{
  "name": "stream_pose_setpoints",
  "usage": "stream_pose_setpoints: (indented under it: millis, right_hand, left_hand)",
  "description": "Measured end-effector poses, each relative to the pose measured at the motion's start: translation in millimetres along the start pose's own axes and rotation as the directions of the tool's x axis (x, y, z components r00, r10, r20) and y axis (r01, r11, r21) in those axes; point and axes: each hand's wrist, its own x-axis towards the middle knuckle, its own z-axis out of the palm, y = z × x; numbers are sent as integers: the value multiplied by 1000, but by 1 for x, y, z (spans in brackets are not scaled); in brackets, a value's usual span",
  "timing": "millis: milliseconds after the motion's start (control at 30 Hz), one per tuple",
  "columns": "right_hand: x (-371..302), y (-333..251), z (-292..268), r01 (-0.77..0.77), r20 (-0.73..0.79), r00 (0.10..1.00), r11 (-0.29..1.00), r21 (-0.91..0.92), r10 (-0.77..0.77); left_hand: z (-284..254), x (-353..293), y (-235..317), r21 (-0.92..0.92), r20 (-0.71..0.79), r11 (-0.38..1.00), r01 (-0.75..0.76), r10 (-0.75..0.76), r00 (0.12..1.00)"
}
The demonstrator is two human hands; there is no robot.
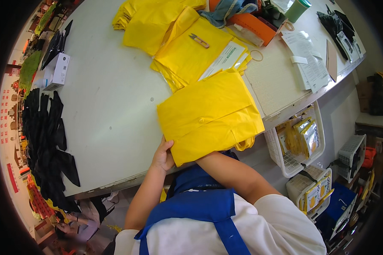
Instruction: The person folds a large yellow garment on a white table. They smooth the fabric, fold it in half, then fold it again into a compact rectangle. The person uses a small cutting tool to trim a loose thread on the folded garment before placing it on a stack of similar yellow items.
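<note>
A folded yellow bundle [210, 114] is held at the near side of the table [110, 106], its upper edge overlapping a stack of yellow packs [195, 51] in the view and its lower part reaching past the table's edge. By the left hand [161, 155] its lower left edge is gripped, the thumb laid on top and the fingers mostly tucked beneath, presumably so that the layers are pinched together. The right forearm [242, 176] is passed under the near side; the right hand is hidden by the fabric, so whether it is closed or open cannot be told. The bundle is likely borne from below on that side, since it looks soft and loose folds are seen at its lower right corner.

On the stack, small thread snips [199, 41] are laid, perhaps so that they are within easy reach, and a white printed card [225, 59] is seen at its right side. A rubber band [256, 55] is found just beside it. Farther right, loose papers [306, 55] are spread, apparently apart from the fabric. Dark fabric pieces [47, 140] are heaped at the table's left end, well apart from the yellow ones, probably so that the colours are not mixed.
</note>
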Motion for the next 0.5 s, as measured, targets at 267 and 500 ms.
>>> stream_pose_setpoints:
  millis: [267, 500]
  right_hand:
    - [1, 6, 8, 30, 39, 999, 961, -275, -20]
    - [-80, -26, -83, 440, 486, 835, 844, -308, -257]
  left_hand:
    - [15, -41, -32, 907, 352, -36, -419, 610, 710]
    - [-24, -30, -32, 901, 362, -14, -434, 576, 733]
